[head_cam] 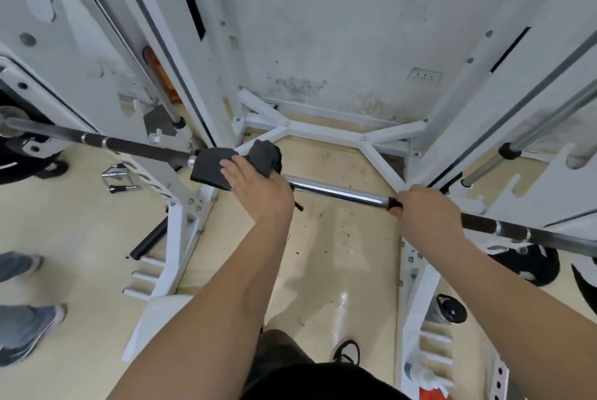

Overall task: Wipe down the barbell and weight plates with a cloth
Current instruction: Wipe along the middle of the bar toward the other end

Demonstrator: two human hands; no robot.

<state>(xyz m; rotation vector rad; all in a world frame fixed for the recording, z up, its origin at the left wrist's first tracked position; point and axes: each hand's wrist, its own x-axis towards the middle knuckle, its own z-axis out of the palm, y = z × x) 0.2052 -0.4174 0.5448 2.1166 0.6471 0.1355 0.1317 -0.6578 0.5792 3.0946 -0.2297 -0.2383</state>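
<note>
- The barbell [336, 193] runs across the white rack [181, 225] from its left side to its right side, sloping down toward the right in this view, with a bright chrome stretch in the middle and dark sections further out on both sides.
- A dark grey cloth [226, 165] is bunched over the bar where the left dark section meets the chrome, one fold to the left of the hand and another standing up behind it.
- The left hand [258, 189] presses down on that cloth, fingers closed over it and the bar beneath.
- The right hand [426, 212] is clenched around the bare bar at the right end of the chrome stretch, no cloth under it.
- The two hands are well apart, shiny chrome showing between them.
- Black weight plates [529, 265] lie on the beige floor [339, 270] below the bar's right part, beside the rack's right post.
- At the left edge, another person's grey shoes [29, 332] stand on the floor.
- Near the rack's lower right, a bottle with a black lid [447, 309] sits among the pegs.
</note>
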